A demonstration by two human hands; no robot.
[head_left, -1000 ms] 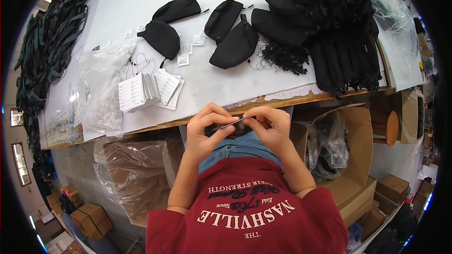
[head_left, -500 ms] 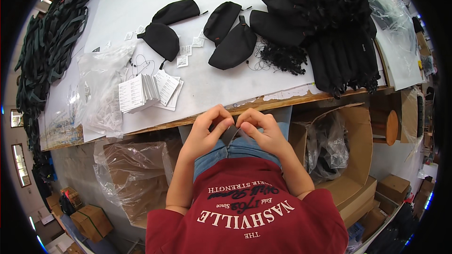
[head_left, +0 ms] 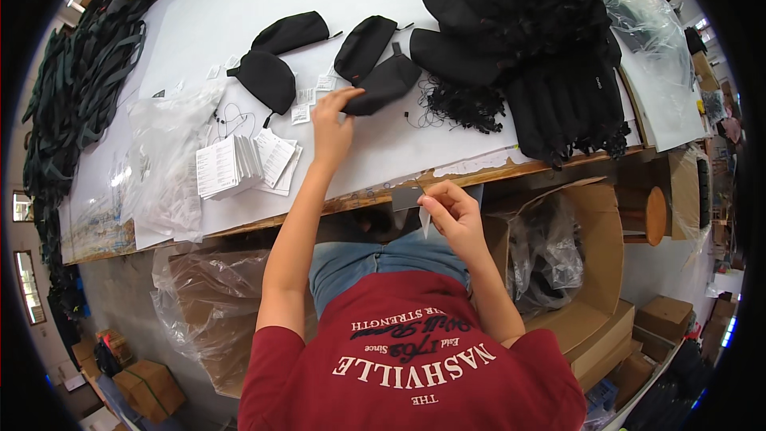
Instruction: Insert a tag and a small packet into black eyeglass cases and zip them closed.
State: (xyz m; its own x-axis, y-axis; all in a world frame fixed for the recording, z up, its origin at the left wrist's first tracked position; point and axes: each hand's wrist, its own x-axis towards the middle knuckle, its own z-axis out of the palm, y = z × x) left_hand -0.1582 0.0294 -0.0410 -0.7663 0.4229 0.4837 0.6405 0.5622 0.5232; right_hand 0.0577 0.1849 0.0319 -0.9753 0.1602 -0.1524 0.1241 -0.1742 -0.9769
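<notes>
My left hand (head_left: 333, 124) is stretched over the table, its fingers and thumb closed on the near left end of a black zip pouch (head_left: 384, 85). That pouch looks slightly tilted. Over the table's front edge, my right hand (head_left: 453, 209) pinches a small tag (head_left: 406, 199), dark grey on one part, with a white part hanging below the fingers. Another pouch (head_left: 365, 46) lies just behind the gripped one, and two more pouches (head_left: 266, 80) lie to the left. Small white labels (head_left: 301, 114) are scattered beside my left hand.
A stack of white printed cards (head_left: 228, 168) and a clear plastic bag (head_left: 171, 164) lie at left. Black cords (head_left: 463, 104) bunch near a large pile of pouches (head_left: 550, 72) at right. Open cardboard boxes (head_left: 602, 251) flank my legs below the wooden table edge (head_left: 351, 201).
My left hand has left the right one and reached forward to the pouch, now gripping its end. My right hand keeps the tag and has shifted slightly right. The whole view has shifted slightly.
</notes>
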